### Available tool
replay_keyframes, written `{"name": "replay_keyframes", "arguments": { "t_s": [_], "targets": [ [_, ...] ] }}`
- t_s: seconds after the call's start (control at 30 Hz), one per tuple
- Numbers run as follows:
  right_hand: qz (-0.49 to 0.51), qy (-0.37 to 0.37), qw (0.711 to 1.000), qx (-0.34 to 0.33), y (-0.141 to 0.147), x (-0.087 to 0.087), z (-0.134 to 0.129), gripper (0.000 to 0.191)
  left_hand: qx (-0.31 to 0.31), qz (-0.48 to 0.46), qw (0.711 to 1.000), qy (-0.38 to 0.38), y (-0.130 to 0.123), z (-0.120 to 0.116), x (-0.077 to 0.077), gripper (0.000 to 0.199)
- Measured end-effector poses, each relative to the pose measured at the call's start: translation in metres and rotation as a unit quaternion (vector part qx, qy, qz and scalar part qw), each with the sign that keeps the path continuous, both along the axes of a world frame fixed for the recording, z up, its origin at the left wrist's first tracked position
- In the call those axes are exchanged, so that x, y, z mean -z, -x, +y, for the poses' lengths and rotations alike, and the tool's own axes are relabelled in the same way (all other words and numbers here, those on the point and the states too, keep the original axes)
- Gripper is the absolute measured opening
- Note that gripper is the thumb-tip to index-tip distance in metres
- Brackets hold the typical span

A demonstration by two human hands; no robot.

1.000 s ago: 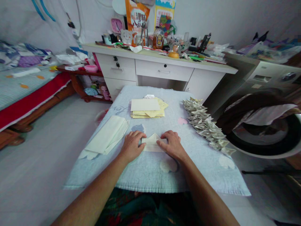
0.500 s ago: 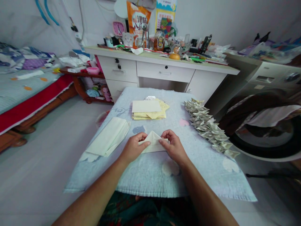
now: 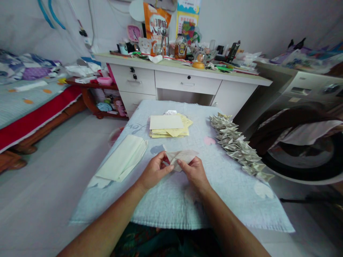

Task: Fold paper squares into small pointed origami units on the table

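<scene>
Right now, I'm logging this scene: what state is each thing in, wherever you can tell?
Left hand: pinching the sheet
Right hand: pinching the sheet
Sheet: folded
Pale papers: folded, lying flat
Yellow papers: stacked, card on top
Folded pieces: packed in a row
Tablecloth: spread out
Drawers: shut
Laundry: draped at the washer's front

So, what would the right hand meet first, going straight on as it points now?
Beyond the held folded paper, the right hand would probably meet the stack of paper sheets; depth is unclear.
</scene>
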State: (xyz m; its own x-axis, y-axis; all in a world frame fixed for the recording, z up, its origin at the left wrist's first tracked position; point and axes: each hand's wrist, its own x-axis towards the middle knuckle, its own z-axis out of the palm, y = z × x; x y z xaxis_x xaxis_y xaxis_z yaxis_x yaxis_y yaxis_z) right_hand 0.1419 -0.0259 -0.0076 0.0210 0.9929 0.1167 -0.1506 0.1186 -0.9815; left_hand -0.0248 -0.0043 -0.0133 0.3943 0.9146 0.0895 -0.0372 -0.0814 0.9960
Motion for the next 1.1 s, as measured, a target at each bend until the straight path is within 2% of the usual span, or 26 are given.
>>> {"name": "replay_keyframes", "arguments": {
  "t_s": [0.07,0.1,0.13,0.2,0.27,0.33,0.37,0.43,0.5,0.57,0.7,0.83,1.0,1.1],
  "targets": [
    [-0.112,-0.042,0.99,0.074,-0.009,-0.007,0.001,0.013,-0.044,0.041,0.997,-0.041,0.002,-0.001,-0.001,0.041],
    [-0.196,-0.067,0.972,0.109,-0.013,-0.011,0.002,0.008,-0.057,0.059,0.995,-0.054,0.003,-0.003,-0.002,0.045],
    [-0.285,-0.092,0.944,0.142,-0.018,-0.015,0.002,0.004,-0.067,0.075,0.992,-0.071,0.003,-0.004,-0.003,0.049],
    [-0.445,-0.14,0.868,0.171,-0.024,-0.021,0.003,0.011,-0.086,0.105,0.983,-0.123,0.002,-0.009,-0.005,0.059],
    [-0.572,-0.163,0.789,0.155,-0.025,-0.024,0.003,0.017,-0.106,0.13,0.966,-0.194,-0.001,-0.013,-0.006,0.068],
    [-0.655,-0.173,0.726,0.115,-0.022,-0.021,0.001,0.018,-0.104,0.154,0.949,-0.253,-0.004,-0.015,-0.006,0.072],
    [-0.681,-0.178,0.704,0.095,-0.019,-0.018,0.0,0.017,-0.093,0.171,0.941,-0.276,-0.004,-0.016,-0.006,0.07],
    [-0.71,-0.185,0.677,0.056,-0.016,-0.011,-0.002,0.014,-0.06,0.207,0.924,-0.314,-0.005,-0.015,-0.006,0.052],
    [-0.718,-0.185,0.67,0.027,-0.016,-0.006,-0.005,0.012,-0.028,0.237,0.912,-0.333,-0.004,-0.014,-0.005,0.032],
    [-0.713,-0.178,0.678,0.007,-0.021,-0.004,-0.008,0.013,-0.007,0.256,0.909,-0.328,-0.002,-0.013,-0.003,0.024],
    [-0.669,-0.168,0.723,-0.033,-0.041,-0.008,-0.013,0.024,0.006,0.285,0.907,-0.31,0.004,-0.011,-0.001,0.02],
    [-0.619,-0.173,0.764,-0.059,-0.057,-0.009,-0.017,0.031,0.012,0.322,0.887,-0.33,0.007,-0.01,-0.001,0.017],
    [-0.595,-0.197,0.776,-0.072,-0.063,-0.004,-0.021,0.029,-0.009,0.374,0.856,-0.358,0.007,-0.011,-0.002,0.012],
    [-0.591,-0.208,0.775,-0.077,-0.065,-0.001,-0.022,0.029,0.02,0.371,0.86,-0.35,0.007,-0.01,-0.002,0.022]
  ]
}}
